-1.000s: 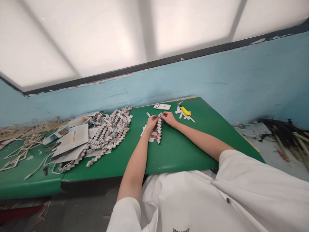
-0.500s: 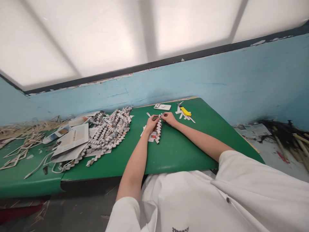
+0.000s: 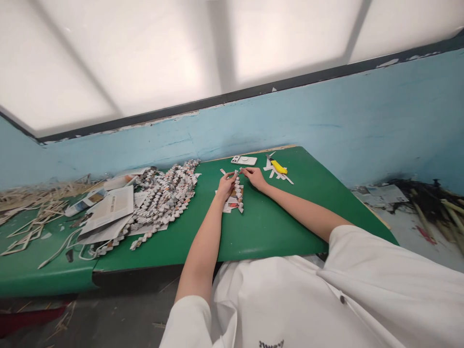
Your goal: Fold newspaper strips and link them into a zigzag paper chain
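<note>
A zigzag chain of folded paper (image 3: 239,193) hangs from the fingers of my left hand (image 3: 226,185), which pinch its upper end. Just to the right, my right hand (image 3: 255,178) has its fingertips closed on a small folded paper piece (image 3: 241,170). A slight gap shows between that piece and the top of the chain. Under and beside my left hand lie printed paper scraps (image 3: 230,207), partly covered by the hand and the chain.
A yellow utility knife (image 3: 279,166) rests on cut paper strips (image 3: 289,179) to the right. A white phone (image 3: 244,160) lies near the wall. Leftward on the green table (image 3: 290,227) are a heap of folded-paper chains (image 3: 170,193), a paper sheet (image 3: 113,208) and a white cable (image 3: 58,251).
My right hand has come slightly away from the chain's top with a paper piece in its fingers. The chain's lower end has swung a little to the right.
</note>
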A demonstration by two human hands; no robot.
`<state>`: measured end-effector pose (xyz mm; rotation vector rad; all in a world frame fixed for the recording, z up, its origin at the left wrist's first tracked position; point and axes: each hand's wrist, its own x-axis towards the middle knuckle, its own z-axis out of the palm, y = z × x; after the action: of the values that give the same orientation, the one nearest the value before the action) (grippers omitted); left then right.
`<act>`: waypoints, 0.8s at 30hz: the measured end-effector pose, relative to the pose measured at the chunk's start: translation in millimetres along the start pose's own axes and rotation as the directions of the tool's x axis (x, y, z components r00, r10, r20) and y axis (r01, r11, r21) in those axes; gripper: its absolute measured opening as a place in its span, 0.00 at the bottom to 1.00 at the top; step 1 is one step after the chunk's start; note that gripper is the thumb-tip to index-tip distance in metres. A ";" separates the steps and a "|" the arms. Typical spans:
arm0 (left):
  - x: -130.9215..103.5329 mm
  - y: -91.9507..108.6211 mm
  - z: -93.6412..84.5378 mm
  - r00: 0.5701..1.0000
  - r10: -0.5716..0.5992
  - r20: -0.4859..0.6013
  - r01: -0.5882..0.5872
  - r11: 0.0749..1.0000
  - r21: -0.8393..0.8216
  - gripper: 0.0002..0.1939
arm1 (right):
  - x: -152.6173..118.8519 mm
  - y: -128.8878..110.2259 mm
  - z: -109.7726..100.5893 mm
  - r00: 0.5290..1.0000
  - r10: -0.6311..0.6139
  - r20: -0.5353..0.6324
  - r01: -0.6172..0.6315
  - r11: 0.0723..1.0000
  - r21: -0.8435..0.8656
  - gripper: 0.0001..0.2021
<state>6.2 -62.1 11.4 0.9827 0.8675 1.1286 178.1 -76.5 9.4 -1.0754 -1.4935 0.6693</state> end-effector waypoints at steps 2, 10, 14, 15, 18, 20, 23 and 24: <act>-0.2 -0.4 1.1 1.000 0.002 -0.007 -0.002 1.000 0.002 0.23 | -0.3 -0.5 -0.3 1.000 -0.014 -0.018 0.014 1.000 -0.003 0.30; 0.7 -1.2 3.9 0.999 -0.004 -0.036 0.005 0.999 0.047 0.21 | -5.1 -7.8 2.2 0.999 -0.028 -0.017 0.029 0.997 0.068 0.26; -1.4 0.3 4.0 1.000 -0.001 -0.013 0.002 0.998 0.061 0.21 | -5.0 -5.9 3.2 0.999 -0.041 -0.011 0.042 0.991 0.130 0.23; -1.8 0.5 4.0 1.000 0.001 -0.009 0.000 0.998 0.066 0.21 | -4.7 -5.1 3.3 0.999 -0.035 -0.009 0.036 0.992 0.125 0.23; -2.7 0.9 4.4 1.000 0.003 -0.001 -0.003 0.997 0.079 0.21 | -4.0 -3.3 3.6 1.000 -0.018 0.006 0.018 0.997 0.074 0.23; -2.9 1.0 4.6 1.000 0.005 0.001 -0.005 0.997 0.081 0.21 | -4.2 -3.4 3.6 0.999 -0.030 0.019 0.029 0.998 0.057 0.23; -2.9 1.0 4.5 1.000 0.006 0.004 -0.007 0.997 0.077 0.22 | -5.7 -5.1 3.3 0.997 -0.070 0.031 0.068 0.996 0.050 0.21; -2.9 1.0 4.4 1.000 0.005 0.008 -0.006 0.997 0.076 0.22 | -6.2 -5.7 3.2 0.996 -0.080 0.033 0.078 0.996 0.043 0.21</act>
<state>9.3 -65.6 14.0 1.0518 0.9076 1.1029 173.2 -84.0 10.8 -0.9726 -1.5373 0.6632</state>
